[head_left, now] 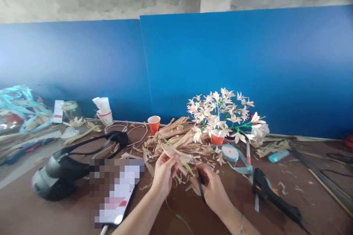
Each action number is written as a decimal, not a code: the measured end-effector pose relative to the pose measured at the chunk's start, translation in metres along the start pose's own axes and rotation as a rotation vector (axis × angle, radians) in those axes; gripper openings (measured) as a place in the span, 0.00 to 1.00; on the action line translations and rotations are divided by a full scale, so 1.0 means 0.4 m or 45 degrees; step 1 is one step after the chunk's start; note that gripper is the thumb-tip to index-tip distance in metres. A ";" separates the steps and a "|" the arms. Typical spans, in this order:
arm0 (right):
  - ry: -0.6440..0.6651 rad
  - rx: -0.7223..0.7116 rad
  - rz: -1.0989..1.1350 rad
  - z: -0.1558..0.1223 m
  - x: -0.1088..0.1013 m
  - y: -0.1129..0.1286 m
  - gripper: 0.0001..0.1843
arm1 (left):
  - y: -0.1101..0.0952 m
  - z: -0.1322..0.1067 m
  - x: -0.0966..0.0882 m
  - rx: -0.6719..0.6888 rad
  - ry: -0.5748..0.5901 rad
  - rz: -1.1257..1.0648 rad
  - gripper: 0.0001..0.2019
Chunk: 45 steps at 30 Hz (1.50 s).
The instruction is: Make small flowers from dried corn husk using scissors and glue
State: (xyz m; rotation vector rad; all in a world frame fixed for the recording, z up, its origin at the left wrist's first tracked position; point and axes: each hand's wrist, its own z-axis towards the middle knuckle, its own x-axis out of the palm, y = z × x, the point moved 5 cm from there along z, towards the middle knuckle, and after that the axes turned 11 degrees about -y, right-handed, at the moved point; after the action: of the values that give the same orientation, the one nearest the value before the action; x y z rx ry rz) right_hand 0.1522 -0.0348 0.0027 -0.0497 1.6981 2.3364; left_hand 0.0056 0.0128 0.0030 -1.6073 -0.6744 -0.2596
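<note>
My left hand (163, 173) pinches a pale dried husk strip (176, 154) just above the brown table (275, 220). My right hand (211, 187) is closed around small black scissors (198, 176), whose blades point up toward the strip. Right behind both hands lies a heap of dried husks (173, 137). A bunch of cream husk flowers on green stems (220, 112) stands in an orange cup (217, 138) behind the heap.
A black glue gun (271, 194) and a light-blue ribbon roll (230, 152) lie to the right. A phone (118, 194) and black headset (63, 170) lie to the left. An orange cup (153, 123), stacked white cups (103, 110) and blue ribbon tangle (19, 104) stand along the blue wall.
</note>
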 end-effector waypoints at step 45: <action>0.305 0.402 0.298 -0.044 0.094 -0.004 0.17 | 0.021 -0.079 0.003 0.082 -0.327 0.136 0.21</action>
State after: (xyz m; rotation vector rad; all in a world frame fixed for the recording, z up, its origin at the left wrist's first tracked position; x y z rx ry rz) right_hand 0.1139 -0.0440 -0.0108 -0.0790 2.2850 2.2602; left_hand 0.0182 -0.0173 0.0017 -1.6239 -0.7808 0.0480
